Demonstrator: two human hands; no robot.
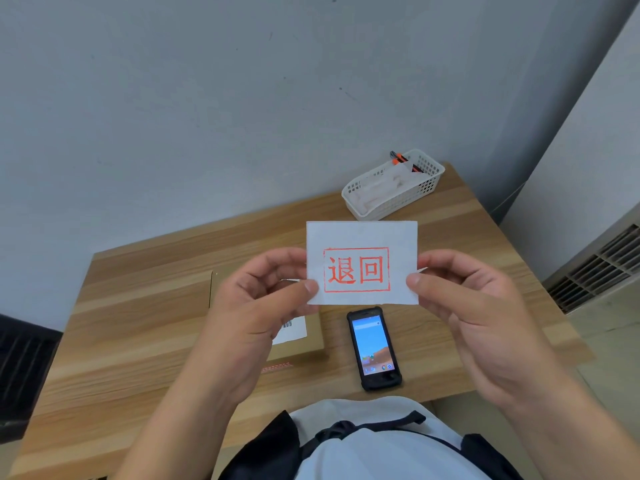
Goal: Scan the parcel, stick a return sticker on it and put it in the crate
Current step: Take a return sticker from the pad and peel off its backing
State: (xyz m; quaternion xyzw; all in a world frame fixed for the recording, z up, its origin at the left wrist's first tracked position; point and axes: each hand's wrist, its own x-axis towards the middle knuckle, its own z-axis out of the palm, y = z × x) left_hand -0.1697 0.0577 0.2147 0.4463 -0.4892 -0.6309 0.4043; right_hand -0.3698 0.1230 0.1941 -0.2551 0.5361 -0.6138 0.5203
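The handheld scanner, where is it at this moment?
In the head view, the handheld scanner lies screen-up on the wooden table, right of the cardboard parcel and below the return sticker held up in both hands.

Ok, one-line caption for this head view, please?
Both hands, left hand and right hand, hold the return sticker above the parcel and handheld scanner on the wooden table.
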